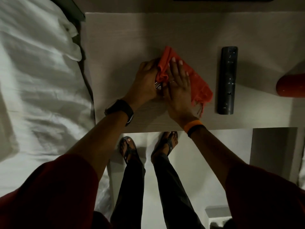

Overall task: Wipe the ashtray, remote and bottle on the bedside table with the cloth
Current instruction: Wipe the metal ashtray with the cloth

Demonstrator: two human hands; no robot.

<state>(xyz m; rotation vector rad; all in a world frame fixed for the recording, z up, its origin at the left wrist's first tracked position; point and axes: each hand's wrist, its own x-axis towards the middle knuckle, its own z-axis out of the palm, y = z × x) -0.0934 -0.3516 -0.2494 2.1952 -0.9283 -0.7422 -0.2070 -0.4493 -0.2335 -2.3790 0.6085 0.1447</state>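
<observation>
White rumpled bedding (38,76) fills the left side, running right up against the left edge of the bedside table (118,38), a pale wood-grain top. Near the middle of the table, somewhat toward its front edge, both hands meet over one small object. The left hand (145,80), with a dark smartwatch (120,111) on its wrist, is curled around something metallic and shiny — only a small glinting piece of it shows between the two hands, so it is most likely the ashtray (158,85), though its shape cannot be made out. The fingers are closed on it and on a bunched fold of the orange cloth (196,80).

The right hand (179,83) lies flat with its fingers stretched and close together, palm pressing down on the cloth; a ring shows on one finger and an orange band (193,125) on the wrist. The cloth spreads out from under this hand toward the right, its frayed end lying loose on the table top.

Just beside the cloth, apart from it, the dark remote (228,80) lies lengthwise, pointing from back to front. At the right edge of the table a red rounded shape — probably the bottle (291,85) on its side — is cut off by the frame.

Below the table's front edge, two sandalled feet (148,146) stand on a pale floor.
</observation>
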